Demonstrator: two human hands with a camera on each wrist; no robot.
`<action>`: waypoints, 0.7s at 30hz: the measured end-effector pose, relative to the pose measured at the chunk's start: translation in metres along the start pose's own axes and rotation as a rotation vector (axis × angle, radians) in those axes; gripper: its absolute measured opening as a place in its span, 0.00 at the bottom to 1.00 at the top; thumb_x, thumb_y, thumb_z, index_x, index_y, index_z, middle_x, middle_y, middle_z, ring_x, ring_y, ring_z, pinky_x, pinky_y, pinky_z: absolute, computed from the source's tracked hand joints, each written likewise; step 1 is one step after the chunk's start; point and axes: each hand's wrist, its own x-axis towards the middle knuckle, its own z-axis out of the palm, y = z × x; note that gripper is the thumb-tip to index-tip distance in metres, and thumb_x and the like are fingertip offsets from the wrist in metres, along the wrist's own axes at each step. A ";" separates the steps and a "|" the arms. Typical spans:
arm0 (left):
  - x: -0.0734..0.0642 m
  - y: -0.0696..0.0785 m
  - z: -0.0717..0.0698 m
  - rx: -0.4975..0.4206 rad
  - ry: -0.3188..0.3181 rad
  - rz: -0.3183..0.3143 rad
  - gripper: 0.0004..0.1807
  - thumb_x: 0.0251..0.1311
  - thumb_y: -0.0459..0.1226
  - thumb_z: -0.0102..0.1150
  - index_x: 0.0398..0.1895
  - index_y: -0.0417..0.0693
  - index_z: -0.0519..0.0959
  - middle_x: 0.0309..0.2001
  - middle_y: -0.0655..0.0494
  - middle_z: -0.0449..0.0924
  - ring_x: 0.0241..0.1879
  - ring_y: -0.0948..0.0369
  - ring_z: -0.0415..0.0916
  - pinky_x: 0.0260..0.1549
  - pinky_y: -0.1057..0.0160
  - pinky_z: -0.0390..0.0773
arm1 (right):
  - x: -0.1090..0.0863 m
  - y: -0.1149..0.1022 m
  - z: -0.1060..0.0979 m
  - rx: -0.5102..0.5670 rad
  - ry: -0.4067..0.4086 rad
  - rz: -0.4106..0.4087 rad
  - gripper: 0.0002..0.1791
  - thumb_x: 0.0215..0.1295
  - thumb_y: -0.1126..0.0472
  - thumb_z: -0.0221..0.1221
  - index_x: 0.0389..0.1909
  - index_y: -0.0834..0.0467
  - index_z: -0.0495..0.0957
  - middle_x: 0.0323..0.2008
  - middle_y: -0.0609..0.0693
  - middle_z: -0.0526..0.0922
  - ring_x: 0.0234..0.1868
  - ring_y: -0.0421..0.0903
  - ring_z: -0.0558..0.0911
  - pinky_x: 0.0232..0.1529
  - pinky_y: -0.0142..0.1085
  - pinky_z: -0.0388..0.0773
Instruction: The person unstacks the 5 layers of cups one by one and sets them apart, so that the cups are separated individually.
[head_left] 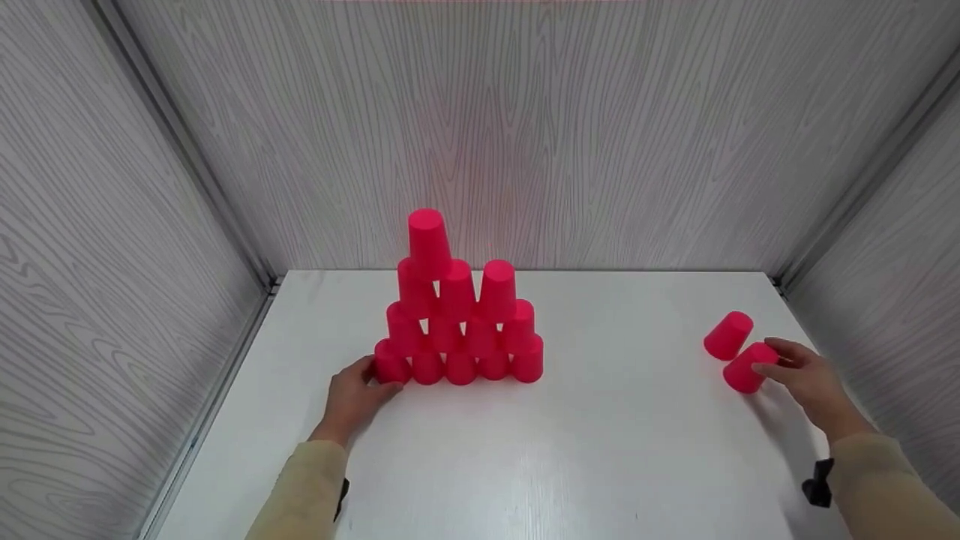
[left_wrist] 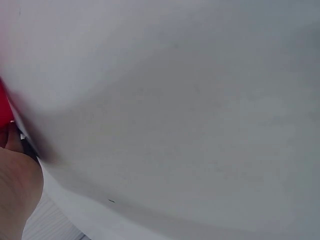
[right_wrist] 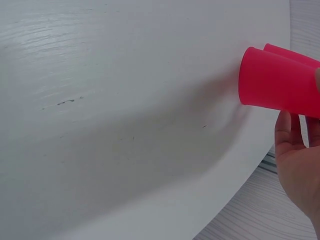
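Three walls (head_left: pixel 480 135); red cups (head_left: pixel 461 368) on white table (head_left: pixel 615 427).

A panelled booth (head_left: pixel 480 90); building type unclear
Grey wood-grain back panel (head_left: pixel 637 142), left panel (head_left: pixel 90 262) and right panel (head_left: pixel 892 217) stand around a white tabletop (head_left: pixel 615 427), grey trim (head_left: pixel 191 150) lining the corners.

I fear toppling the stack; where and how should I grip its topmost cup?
Probably best pinched from above: take the topmost cup by its upper side wall. It stands narrow end up, alone on its level, with its sides exposed.
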 end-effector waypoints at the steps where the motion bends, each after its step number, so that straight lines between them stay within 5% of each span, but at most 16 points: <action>1: 0.000 -0.001 0.000 -0.005 -0.001 0.000 0.41 0.60 0.46 0.80 0.75 0.51 0.72 0.67 0.53 0.78 0.68 0.49 0.73 0.63 0.51 0.80 | 0.000 0.000 0.000 -0.002 -0.006 -0.002 0.52 0.73 0.42 0.66 0.84 0.62 0.50 0.77 0.69 0.57 0.69 0.59 0.66 0.56 0.33 0.82; 10: 0.000 0.000 0.002 0.001 0.010 0.006 0.44 0.56 0.45 0.82 0.76 0.52 0.71 0.66 0.53 0.78 0.67 0.49 0.73 0.61 0.51 0.82 | -0.004 -0.017 -0.020 -0.085 0.008 -0.084 0.44 0.76 0.44 0.64 0.81 0.60 0.57 0.75 0.62 0.62 0.63 0.43 0.65 0.48 0.25 0.78; 14: 0.000 0.002 0.003 0.008 0.008 0.019 0.44 0.58 0.44 0.81 0.76 0.49 0.71 0.67 0.51 0.78 0.68 0.49 0.74 0.63 0.50 0.80 | -0.008 -0.047 -0.026 -0.137 0.037 -0.155 0.42 0.76 0.45 0.64 0.82 0.57 0.60 0.71 0.50 0.67 0.65 0.43 0.67 0.49 0.21 0.74; 21: 0.001 -0.002 -0.001 0.014 0.002 0.029 0.43 0.58 0.44 0.81 0.75 0.48 0.72 0.67 0.50 0.78 0.68 0.49 0.74 0.64 0.50 0.79 | -0.016 -0.126 -0.003 -0.160 0.037 -0.288 0.39 0.75 0.45 0.64 0.81 0.51 0.63 0.74 0.55 0.67 0.62 0.36 0.71 0.49 0.19 0.77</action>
